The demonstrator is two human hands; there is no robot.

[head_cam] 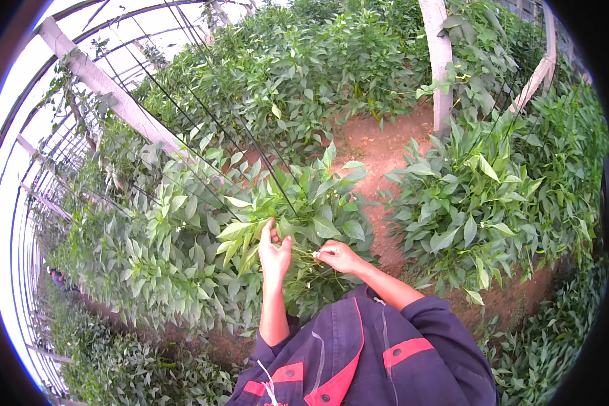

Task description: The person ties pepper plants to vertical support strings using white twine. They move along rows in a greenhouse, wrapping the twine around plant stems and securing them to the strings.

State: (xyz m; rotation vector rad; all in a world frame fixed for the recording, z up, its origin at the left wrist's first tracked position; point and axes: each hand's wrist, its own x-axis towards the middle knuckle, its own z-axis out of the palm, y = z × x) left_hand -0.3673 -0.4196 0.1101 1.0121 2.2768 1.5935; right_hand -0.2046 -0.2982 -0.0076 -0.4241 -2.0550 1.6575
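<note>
Both of my hands are in among the leaves of a pepper plant (pixel 325 221) right before me. My left hand (pixel 275 251) is palm up with its fingers curled beside pale green leaves; whether it grips a stem is hidden. To its right, my right hand (pixel 339 255) has thumb and forefinger pinched on a small white flower or the end of a string; which of the two I cannot tell. Thin light green stems run between the hands. Dark strings (pixel 271 170) slant down into the plant's top.
Dense pepper plants (pixel 457 198) grow to the right and behind. Whitish posts (pixel 439 66) stand at the back and slant at the left (pixel 116 104). Reddish bare soil (pixel 373 147) lies between rows. A person (pixel 58 278) is far off at the left.
</note>
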